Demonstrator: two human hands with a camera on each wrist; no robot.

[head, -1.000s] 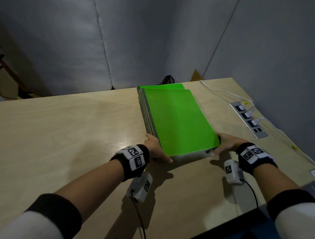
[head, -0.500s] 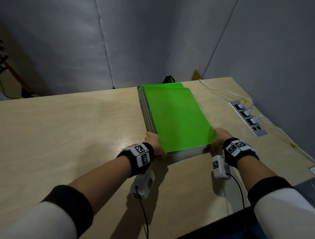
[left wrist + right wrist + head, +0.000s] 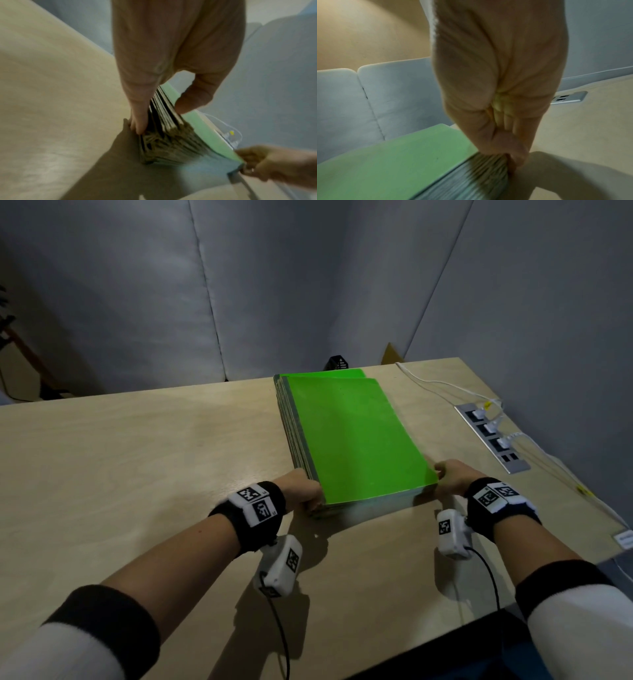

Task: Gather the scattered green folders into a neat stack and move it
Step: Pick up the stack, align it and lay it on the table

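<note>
Both hands grip the near corners of the stack of green folders (image 3: 349, 436), the left hand (image 3: 301, 490) with thumb on top and fingers underneath, the right hand (image 3: 452, 479) pinching its corner, the stack lying on the tabletop (image 3: 137, 467) just left of the power strip (image 3: 493, 436).

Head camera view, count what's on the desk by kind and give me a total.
Stack of green folders: 1
Hands on the stack, left hand, right hand: 2
Socket strip: 1
White cable: 1
Total: 5
</note>
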